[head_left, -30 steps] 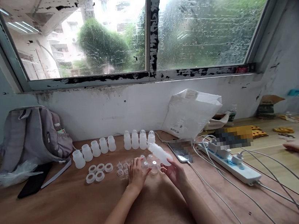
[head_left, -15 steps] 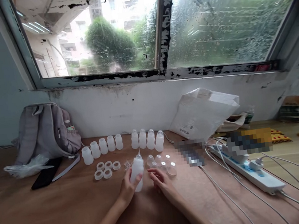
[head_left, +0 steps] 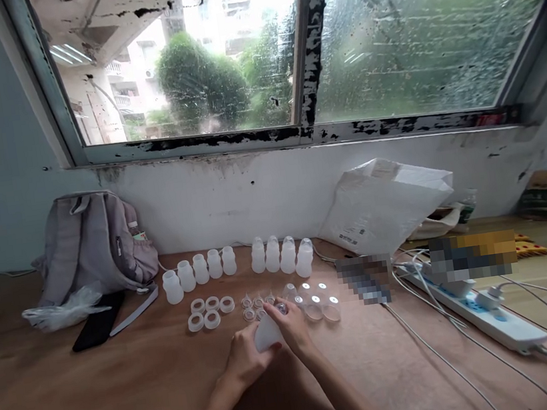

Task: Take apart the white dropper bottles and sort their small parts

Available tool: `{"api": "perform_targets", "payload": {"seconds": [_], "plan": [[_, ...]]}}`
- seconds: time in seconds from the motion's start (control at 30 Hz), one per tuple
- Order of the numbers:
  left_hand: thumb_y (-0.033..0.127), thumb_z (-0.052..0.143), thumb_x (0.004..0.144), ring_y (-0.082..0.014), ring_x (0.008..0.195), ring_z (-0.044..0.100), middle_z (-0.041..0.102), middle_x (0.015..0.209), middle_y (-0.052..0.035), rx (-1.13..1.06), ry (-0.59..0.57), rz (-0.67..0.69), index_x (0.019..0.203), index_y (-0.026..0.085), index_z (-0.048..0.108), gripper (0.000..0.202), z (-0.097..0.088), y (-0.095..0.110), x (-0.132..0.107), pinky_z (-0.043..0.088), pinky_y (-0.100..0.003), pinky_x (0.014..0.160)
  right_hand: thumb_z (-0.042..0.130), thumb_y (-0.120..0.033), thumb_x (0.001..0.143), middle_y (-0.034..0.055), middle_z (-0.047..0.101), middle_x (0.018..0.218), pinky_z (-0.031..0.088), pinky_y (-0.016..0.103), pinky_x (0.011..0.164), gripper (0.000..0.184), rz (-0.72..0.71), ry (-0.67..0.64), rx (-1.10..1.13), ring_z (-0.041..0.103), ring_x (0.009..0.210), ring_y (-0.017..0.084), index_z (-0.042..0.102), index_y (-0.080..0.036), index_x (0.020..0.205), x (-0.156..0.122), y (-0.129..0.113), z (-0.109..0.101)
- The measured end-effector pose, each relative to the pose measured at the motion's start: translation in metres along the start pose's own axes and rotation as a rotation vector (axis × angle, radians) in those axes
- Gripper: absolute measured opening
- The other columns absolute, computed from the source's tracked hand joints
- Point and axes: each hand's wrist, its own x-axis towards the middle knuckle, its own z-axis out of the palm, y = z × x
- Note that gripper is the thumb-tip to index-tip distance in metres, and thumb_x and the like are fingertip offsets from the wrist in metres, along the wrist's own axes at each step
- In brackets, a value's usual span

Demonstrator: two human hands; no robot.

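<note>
My left hand (head_left: 245, 360) is wrapped round the body of a translucent white bottle (head_left: 266, 333), tilted over the wooden table (head_left: 78, 405). My right hand (head_left: 292, 327) grips the bottle's top end, fingers closed on its cap or nipple. Just beyond lie several small clear nipples (head_left: 253, 304) and clear dome caps (head_left: 316, 300). Left of them are white screw rings (head_left: 207, 311). Two rows of white bottles stand at the back: open ones (head_left: 196, 272) and capped ones (head_left: 283, 255).
A grey backpack (head_left: 92, 246), a clear plastic bag (head_left: 60, 312) and a black phone (head_left: 99, 329) are at the left. A white parcel bag (head_left: 385, 207) leans on the wall. A power strip (head_left: 484, 315) with several cables lies at the right.
The bottle stood upright in my left hand; now it is tilted low and my right hand has closed on its top. The view shifted slightly left.
</note>
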Motion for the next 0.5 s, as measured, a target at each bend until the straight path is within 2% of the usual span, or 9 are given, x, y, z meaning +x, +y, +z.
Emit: {"api": "perform_targets", "payload": {"seconds": [0.07,0.13,0.23,0.3,0.4,0.5], "plan": [[0.035,0.058,0.064,-0.0143,0.056,0.052,0.057,0.062,-0.0011,-0.101,-0.045,-0.039,0.071,0.016,0.057,0.020,-0.002,0.003,-0.001,0.037,-0.023,0.050,0.057,-0.041,0.068,-0.0043,0.039,0.045,0.026,0.021,0.041,0.032,-0.002,-0.042,0.063,0.035,0.044,0.009,0.042,-0.018,0.049,-0.002,0.003,-0.002],[0.036,0.058,0.064,-0.0128,0.052,0.051,0.055,0.059,-0.0005,-0.300,-0.126,-0.111,0.070,0.015,0.056,0.022,-0.002,0.004,-0.002,0.035,-0.021,0.046,0.058,-0.040,0.067,-0.0050,0.036,0.045,0.026,0.020,0.040,0.034,-0.009,-0.072,0.147,0.033,0.043,0.008,0.039,-0.018,0.049,-0.004,0.003,-0.004],[0.042,0.049,0.069,-0.0105,0.042,0.048,0.053,0.059,-0.0011,-0.779,-0.396,-0.308,0.079,0.012,0.055,0.032,0.001,0.002,-0.004,0.029,-0.019,0.035,0.058,-0.042,0.068,-0.0054,0.037,0.046,0.025,0.020,0.037,0.035,0.014,-0.196,0.331,0.034,0.040,0.007,0.038,-0.019,0.052,-0.007,0.000,-0.005],[0.046,0.040,0.072,-0.0090,0.036,0.046,0.052,0.058,-0.0016,-1.068,-0.514,-0.414,0.086,0.010,0.055,0.041,0.001,-0.001,-0.006,0.024,-0.018,0.031,0.054,-0.046,0.070,-0.0048,0.041,0.048,0.023,0.019,0.033,0.032,0.068,-0.330,0.455,0.036,0.037,0.007,0.043,-0.019,0.060,-0.009,-0.003,-0.005],[0.050,0.034,0.073,-0.0065,0.033,0.042,0.048,0.056,-0.0007,-1.339,-0.498,-0.435,0.085,0.009,0.055,0.047,-0.004,-0.005,-0.007,0.018,-0.018,0.029,0.054,-0.048,0.071,-0.0055,0.043,0.050,0.020,0.018,0.033,0.031,0.117,-0.429,0.574,0.034,0.035,0.006,0.050,-0.019,0.078,-0.009,-0.002,-0.005],[0.052,0.034,0.071,-0.0062,0.032,0.042,0.047,0.055,0.0000,-1.434,-0.483,-0.369,0.083,0.010,0.056,0.049,-0.011,-0.008,-0.006,0.017,-0.018,0.029,0.062,-0.041,0.067,-0.0084,0.038,0.048,0.019,0.016,0.035,0.031,0.142,-0.368,0.577,0.029,0.036,0.004,0.052,-0.020,0.086,-0.005,0.000,-0.007]]}}
